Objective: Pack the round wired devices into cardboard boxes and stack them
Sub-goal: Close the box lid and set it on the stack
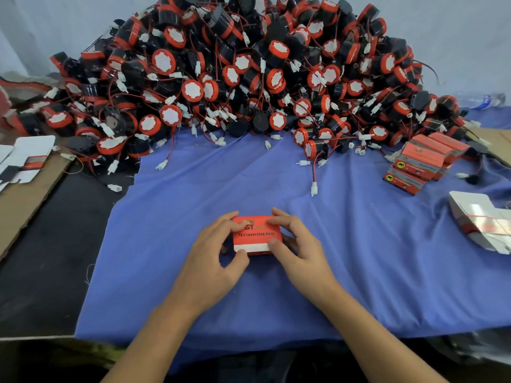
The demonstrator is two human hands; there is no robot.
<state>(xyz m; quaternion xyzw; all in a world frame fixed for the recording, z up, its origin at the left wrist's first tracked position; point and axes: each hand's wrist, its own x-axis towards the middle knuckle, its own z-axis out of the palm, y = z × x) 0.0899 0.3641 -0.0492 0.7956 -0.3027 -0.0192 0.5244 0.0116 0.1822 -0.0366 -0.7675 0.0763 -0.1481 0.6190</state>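
While our left hand [218,252] and right hand [296,244] each pinch the red box [255,237] from its sides, on the blue cloth [359,258] near us, round wired devices [235,73] heap across the far counter [41,258]; packed boxes [420,164] stack far right.

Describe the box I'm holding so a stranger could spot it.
On the blue cloth below the heap of round devices, the left hand and right hand hold one red box, centre front. Unlike the stacked boxes far right, it's alone, label up.
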